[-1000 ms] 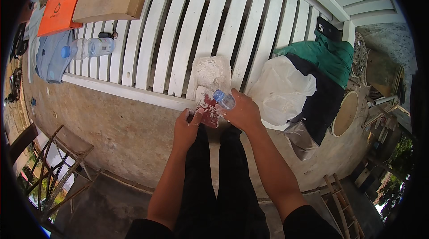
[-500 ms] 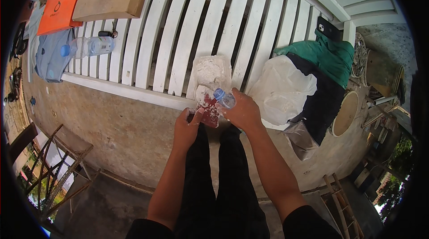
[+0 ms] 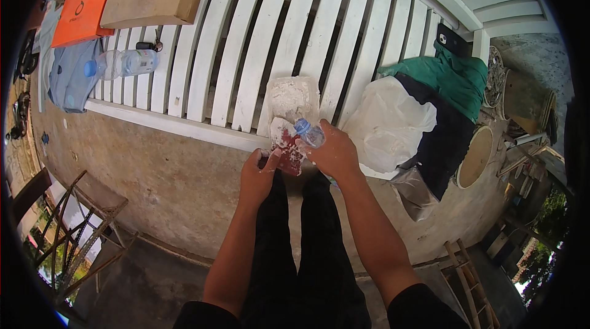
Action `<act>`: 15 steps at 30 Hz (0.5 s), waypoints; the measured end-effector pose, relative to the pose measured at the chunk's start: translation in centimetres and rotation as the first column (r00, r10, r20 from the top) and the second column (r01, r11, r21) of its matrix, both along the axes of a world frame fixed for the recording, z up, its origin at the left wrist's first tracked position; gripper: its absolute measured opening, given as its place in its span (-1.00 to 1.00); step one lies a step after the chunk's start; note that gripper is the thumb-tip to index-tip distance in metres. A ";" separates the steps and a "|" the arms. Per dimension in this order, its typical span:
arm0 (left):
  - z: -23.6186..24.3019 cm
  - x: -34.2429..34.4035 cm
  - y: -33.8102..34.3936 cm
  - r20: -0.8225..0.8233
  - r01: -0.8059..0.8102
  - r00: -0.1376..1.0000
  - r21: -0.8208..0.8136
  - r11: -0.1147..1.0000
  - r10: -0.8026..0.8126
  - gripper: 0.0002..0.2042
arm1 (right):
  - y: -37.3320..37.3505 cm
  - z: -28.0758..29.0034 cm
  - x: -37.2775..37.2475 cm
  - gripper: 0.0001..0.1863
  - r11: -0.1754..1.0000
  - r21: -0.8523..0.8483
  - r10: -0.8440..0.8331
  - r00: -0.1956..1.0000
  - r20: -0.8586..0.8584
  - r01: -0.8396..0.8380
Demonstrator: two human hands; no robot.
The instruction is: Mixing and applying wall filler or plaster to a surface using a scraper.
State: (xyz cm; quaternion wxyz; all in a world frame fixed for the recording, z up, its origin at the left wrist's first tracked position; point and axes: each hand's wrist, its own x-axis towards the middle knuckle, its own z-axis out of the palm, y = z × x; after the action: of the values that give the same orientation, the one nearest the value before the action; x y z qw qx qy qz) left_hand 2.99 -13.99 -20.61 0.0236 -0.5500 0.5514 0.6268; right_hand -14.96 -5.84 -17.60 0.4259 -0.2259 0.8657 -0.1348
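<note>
Right hand (image 3: 335,155) wrapped around a small bottle (image 3: 309,133), blue cap pointing to 10 o'clock. Left hand (image 3: 258,175) pinches the lower edge of a red-stained cloth (image 3: 286,144), just at 9 o'clock of the bottle. Both sit at the front edge of the white bench (image 3: 246,52). White bag (image 3: 387,123) at 3 o'clock; another bottle (image 3: 120,63) far at 10 o'clock.

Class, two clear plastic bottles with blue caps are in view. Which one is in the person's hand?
The small bottle at the bench's front edge: the right hand holds it tilted over a red-stained cloth. The other bottle lies untouched on the slats, far left.
</note>
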 end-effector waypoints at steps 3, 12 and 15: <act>-0.3 0.2 0.0 0.024 0.007 1.000 -0.002 1.000 -0.007 -0.65 | 0.1 -0.2 0.1 -0.28 1.000 -0.025 0.000 0.999 -0.035 -0.001; -0.3 0.0 0.1 -0.019 -0.041 0.999 0.016 0.999 0.041 -0.67 | 0.0 -0.1 0.1 -0.19 1.000 -0.010 -0.003 1.000 -0.027 0.003; -0.3 0.0 0.0 -0.018 -0.036 0.999 0.000 0.999 0.036 -0.69 | -0.1 -0.1 0.1 -0.19 1.000 -0.005 -0.010 0.999 -0.037 0.009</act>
State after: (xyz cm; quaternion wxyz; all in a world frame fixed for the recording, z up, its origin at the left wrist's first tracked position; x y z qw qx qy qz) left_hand 2.98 -13.96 -20.96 0.0073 -0.5542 0.5417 0.6320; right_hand -14.85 -5.93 -17.68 0.4086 -0.2254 0.8741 -0.1349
